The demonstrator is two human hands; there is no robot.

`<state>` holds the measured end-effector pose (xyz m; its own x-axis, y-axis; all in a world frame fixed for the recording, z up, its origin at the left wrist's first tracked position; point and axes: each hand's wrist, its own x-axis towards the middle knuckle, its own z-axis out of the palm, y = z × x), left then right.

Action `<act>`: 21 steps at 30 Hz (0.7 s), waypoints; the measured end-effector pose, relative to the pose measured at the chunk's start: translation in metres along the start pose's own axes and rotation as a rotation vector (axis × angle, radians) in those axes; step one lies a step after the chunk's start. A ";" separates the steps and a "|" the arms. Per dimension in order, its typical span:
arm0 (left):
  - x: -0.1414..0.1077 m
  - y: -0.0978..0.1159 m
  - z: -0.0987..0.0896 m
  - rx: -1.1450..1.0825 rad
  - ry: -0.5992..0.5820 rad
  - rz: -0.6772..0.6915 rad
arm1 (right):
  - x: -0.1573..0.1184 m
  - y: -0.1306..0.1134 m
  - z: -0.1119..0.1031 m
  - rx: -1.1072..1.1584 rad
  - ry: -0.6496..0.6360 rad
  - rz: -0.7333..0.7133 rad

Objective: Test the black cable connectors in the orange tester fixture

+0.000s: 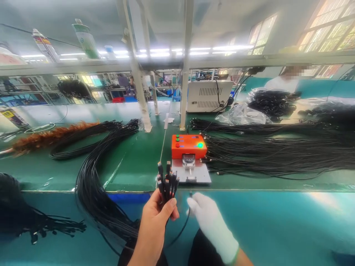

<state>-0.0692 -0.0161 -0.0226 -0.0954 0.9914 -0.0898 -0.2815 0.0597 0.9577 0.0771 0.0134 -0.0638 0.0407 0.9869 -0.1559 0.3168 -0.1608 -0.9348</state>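
My bare left hand (161, 210) is closed round a bunch of black cables (167, 184), their connector ends pointing up. To its right, my right hand (206, 218), in a white glove, pinches one black cable (185, 225) near its end, in front of the table edge. Just beyond both hands stands an orange box (188, 147) with a lit green light and a metal plate (203, 174) in front of it. A thick bundle of black cables (93, 184) hangs over the table edge on the left.
Many black cables (277, 147) lie across the right of the green table (146, 147). More cables (41, 221) are at the lower left. White posts (185, 74) hold a shelf (105, 67). Behind stand a white metal case (209, 96) and a person (283, 83).
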 end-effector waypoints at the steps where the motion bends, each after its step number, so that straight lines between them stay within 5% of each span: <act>1: -0.001 -0.001 0.000 0.005 -0.009 0.003 | -0.005 -0.001 -0.002 -0.107 0.119 -0.036; 3: -0.002 -0.003 0.001 0.020 -0.020 -0.001 | -0.013 -0.010 -0.006 -0.131 0.288 -0.139; 4: -0.003 -0.005 0.002 0.028 -0.021 -0.004 | -0.017 -0.017 -0.006 -0.050 0.275 -0.189; 9: -0.007 -0.011 0.007 -0.016 -0.042 -0.040 | -0.028 -0.049 0.004 0.521 -0.162 -0.179; 14: -0.005 -0.008 0.002 -0.097 0.147 0.000 | -0.017 -0.036 0.008 0.445 0.054 -0.077; 21: -0.005 0.000 -0.001 -0.059 0.110 0.016 | 0.012 -0.014 0.006 0.480 0.002 0.031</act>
<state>-0.0692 -0.0214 -0.0223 -0.2035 0.9731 -0.1076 -0.3347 0.0342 0.9417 0.0675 0.0272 -0.0543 0.0450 0.9814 -0.1864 -0.1577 -0.1773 -0.9714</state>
